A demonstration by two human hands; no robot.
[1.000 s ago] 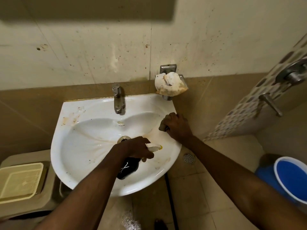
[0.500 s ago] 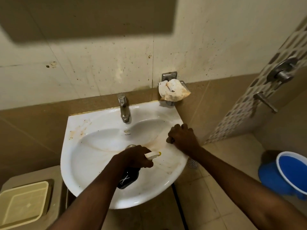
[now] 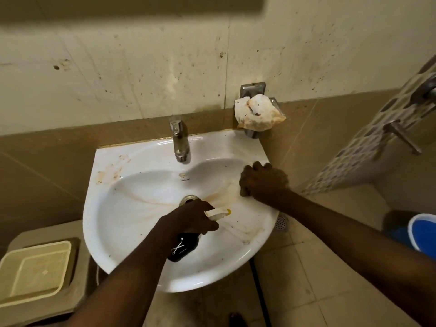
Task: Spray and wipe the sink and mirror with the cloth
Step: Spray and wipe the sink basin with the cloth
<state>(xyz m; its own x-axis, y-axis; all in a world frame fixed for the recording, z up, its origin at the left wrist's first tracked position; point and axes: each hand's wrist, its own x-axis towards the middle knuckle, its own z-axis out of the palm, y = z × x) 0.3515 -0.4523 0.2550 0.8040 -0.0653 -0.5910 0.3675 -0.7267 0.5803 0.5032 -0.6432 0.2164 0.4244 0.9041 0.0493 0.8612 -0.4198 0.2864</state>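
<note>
Stained beige wall tiles back a white ceramic sink (image 3: 132,232). Over its basin the left hand (image 3: 191,219) grips a black spray bottle (image 3: 182,246), nozzle pointing right; on the right rim the right hand (image 3: 263,180) presses fisted over a barely visible cloth (image 3: 243,191).

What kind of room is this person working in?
Most likely a small, well-worn bathroom: a stained white wall-hung sink with a metal tap, tiled walls, and a floor drain beside a blue bucket.
</note>
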